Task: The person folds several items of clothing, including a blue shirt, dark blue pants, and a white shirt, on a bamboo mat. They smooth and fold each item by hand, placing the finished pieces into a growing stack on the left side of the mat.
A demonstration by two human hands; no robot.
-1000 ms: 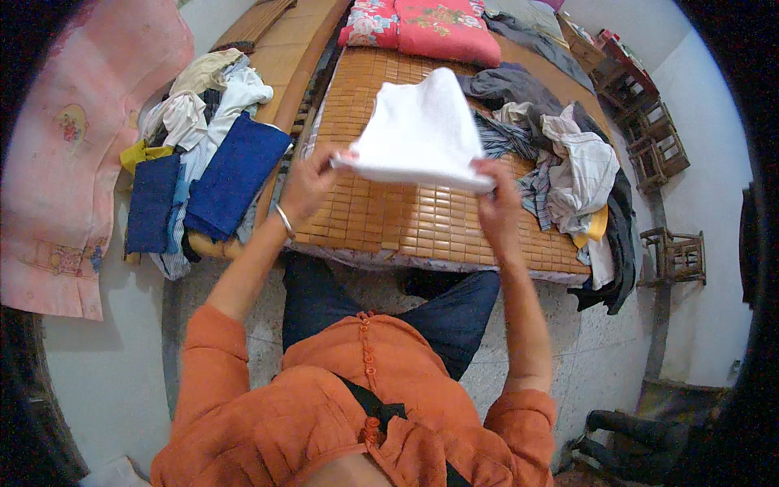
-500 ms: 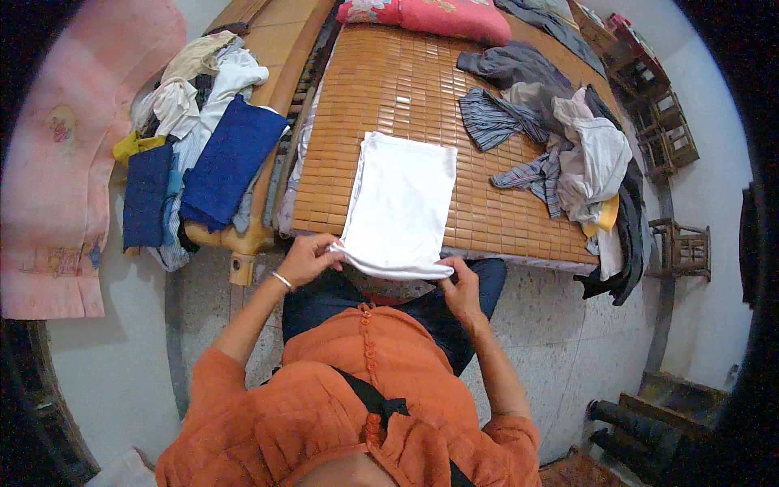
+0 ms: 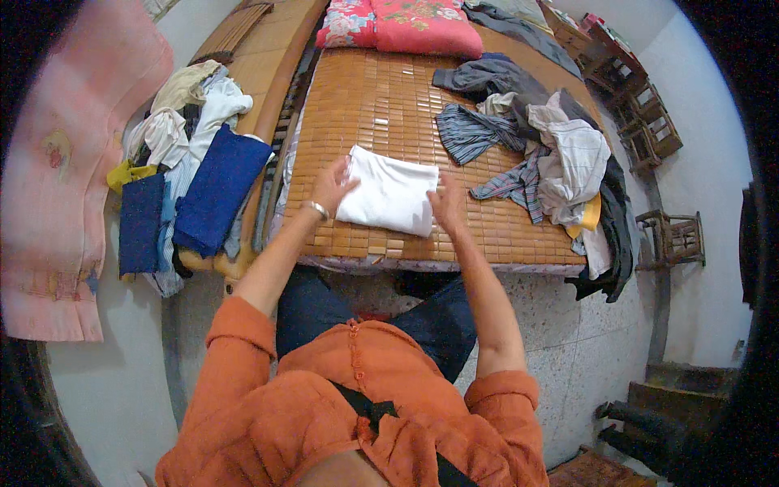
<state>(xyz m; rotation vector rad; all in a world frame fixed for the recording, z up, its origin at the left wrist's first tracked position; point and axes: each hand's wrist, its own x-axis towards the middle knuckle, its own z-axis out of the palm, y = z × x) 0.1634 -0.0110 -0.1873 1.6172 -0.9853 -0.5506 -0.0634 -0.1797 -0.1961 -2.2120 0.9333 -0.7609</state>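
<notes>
A white folded cloth (image 3: pixel 388 191), its kind of garment not clear, lies as a compact rectangle on the woven bamboo mat (image 3: pixel 349 105) before me. My left hand (image 3: pixel 331 187) is at its left edge, thumb over the fabric and fingers apart. On the opposite side, my right hand (image 3: pixel 445 203) touches the right edge with its fingers loosely bent and parted. Neither hand lifts the cloth off the mat. Some fingertips are hard to make out against the white fabric.
Crumpled clothes (image 3: pixel 560 154) pile up on the mat's right side. To the left, a wooden bench (image 3: pixel 276 49) carries folded navy cloth (image 3: pixel 219 195) and other garments. A pink floral quilt (image 3: pixel 422 28) lies at the far end. A small wooden chair (image 3: pixel 677 239) stands right.
The white cloth's near edge has been folded away from me, making it shorter. Both hands have let go of that edge and moved forward to the cloth's sides.
</notes>
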